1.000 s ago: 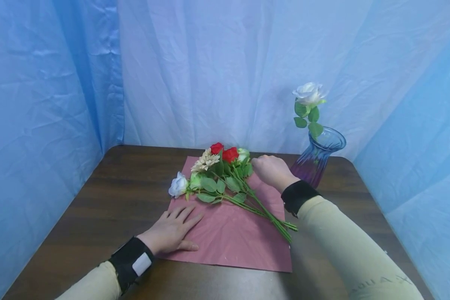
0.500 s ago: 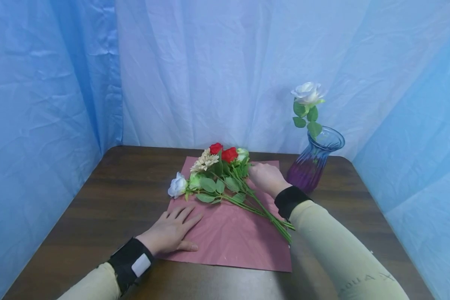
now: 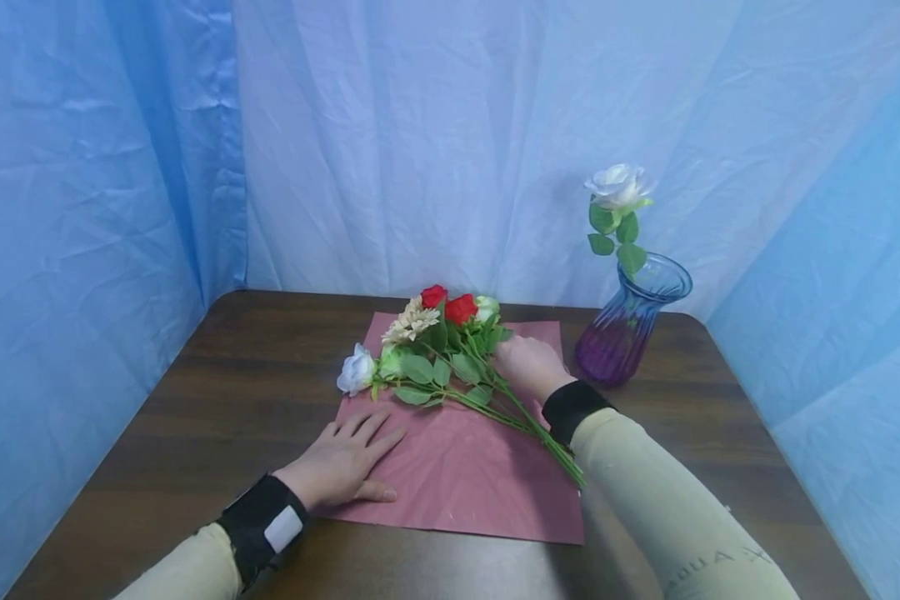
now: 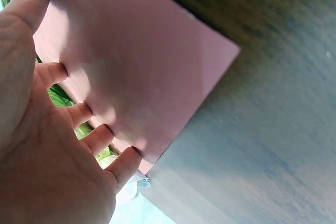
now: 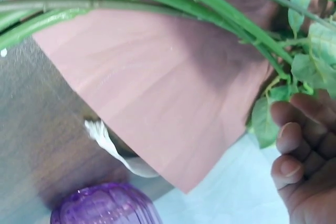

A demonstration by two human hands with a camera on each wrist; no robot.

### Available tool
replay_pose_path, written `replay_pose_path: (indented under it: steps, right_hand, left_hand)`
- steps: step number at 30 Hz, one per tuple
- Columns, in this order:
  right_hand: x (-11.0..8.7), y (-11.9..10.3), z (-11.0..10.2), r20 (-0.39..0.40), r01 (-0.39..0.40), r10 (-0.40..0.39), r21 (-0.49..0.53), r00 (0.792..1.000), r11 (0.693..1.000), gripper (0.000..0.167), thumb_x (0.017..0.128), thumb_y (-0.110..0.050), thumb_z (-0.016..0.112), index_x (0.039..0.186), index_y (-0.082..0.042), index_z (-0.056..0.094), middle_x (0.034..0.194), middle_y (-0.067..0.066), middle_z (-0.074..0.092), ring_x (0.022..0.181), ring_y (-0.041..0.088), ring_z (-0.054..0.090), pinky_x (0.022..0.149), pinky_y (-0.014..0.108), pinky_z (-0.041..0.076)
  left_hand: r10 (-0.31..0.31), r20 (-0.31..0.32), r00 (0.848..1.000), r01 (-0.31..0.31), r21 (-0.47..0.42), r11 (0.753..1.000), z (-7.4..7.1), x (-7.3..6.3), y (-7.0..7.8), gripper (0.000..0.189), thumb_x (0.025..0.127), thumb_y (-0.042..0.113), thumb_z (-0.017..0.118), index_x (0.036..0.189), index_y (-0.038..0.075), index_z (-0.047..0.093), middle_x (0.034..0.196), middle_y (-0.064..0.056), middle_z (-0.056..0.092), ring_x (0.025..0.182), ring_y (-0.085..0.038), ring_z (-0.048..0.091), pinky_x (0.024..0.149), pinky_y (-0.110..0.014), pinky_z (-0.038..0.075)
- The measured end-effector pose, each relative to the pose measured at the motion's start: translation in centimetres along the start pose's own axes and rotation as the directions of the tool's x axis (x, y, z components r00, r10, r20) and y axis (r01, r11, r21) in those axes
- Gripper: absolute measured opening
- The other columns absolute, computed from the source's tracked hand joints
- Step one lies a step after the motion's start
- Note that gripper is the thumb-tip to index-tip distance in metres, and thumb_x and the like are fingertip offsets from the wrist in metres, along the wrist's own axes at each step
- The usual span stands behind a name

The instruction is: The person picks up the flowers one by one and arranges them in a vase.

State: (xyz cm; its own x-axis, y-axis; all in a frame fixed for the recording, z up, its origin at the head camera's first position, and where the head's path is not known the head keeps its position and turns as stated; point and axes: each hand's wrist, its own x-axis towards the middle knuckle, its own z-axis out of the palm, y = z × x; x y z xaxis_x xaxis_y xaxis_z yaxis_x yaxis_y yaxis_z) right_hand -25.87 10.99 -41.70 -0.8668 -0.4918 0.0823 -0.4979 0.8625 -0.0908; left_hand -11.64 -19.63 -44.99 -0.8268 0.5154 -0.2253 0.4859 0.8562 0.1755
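In the head view, several flowers lie with crossed stems (image 3: 528, 417) on a pink sheet of wrapping paper (image 3: 480, 492). Their heads are red roses (image 3: 461, 309), a cream flower (image 3: 411, 321) and white blooms (image 3: 357, 370). My left hand (image 3: 348, 458) rests flat on the paper's left side, fingers spread; its fingertips (image 4: 126, 166) press the sheet in the left wrist view. My right hand (image 3: 528, 362) is at the upper right of the bunch, beside green leaves (image 5: 315, 72). Its fingers (image 5: 290, 169) are curled at those leaves; whether they pinch one is unclear.
A blue-to-purple glass vase (image 3: 622, 333) stands at the back right of the brown table (image 3: 217, 400), with a white rose (image 3: 618, 187) upright in it. A white strip with a frayed end (image 5: 113, 148) lies by the paper's edge. Blue-white curtains (image 3: 420, 167) enclose the table.
My right hand has come down and slightly left, from above the paper's upper right to the leaves there. The left hand and the flower heads stay in place.
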Motion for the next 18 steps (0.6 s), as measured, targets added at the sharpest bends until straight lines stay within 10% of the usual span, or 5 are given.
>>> replay_pose_path:
  steps: [18]
  right_hand:
    - [-0.1,-0.6,1.4,0.037,0.012,-0.012,-0.004,0.999,1.000,0.026,0.099,-0.025,0.066,0.076,-0.014,0.065,0.073,0.004,0.067,0.068,0.026,0.069,0.064,0.048,0.056]
  left_hand:
    - [0.000,0.009,1.000,0.000,-0.015,1.000,0.0,0.2,-0.2,0.091,0.089,0.073,0.058,0.161,0.022,0.035,0.168,-0.015,0.023,0.152,-0.043,0.018,0.111,-0.073,0.027]
